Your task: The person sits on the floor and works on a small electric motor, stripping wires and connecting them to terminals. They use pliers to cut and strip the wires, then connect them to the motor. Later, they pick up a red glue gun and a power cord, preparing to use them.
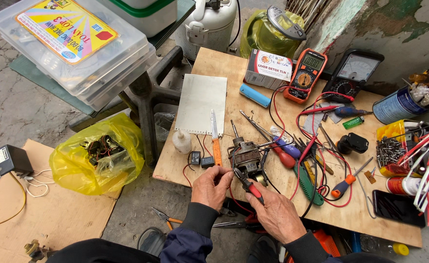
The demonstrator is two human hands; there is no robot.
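Small motor [245, 158]: seated at the plywood board's [214, 63] near edge. Wire gripped by left hand [212, 187], barely discernible; red-handled pliers [249, 185] clasped by right hand [275, 214]. Beyond motor: white-and-red box [269, 68], orange multimeter [305, 74].

soft, even daylight fills the scene, bright and without glare. shadows under things on the tabletop [209, 65] are faint. focus is sharp throughout; straight edges bow slightly toward the frame's corners.

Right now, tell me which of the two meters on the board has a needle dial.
The black meter at the far edge, right of the orange meter. Its face is a white needle scale; the orange one has a number screen instead.
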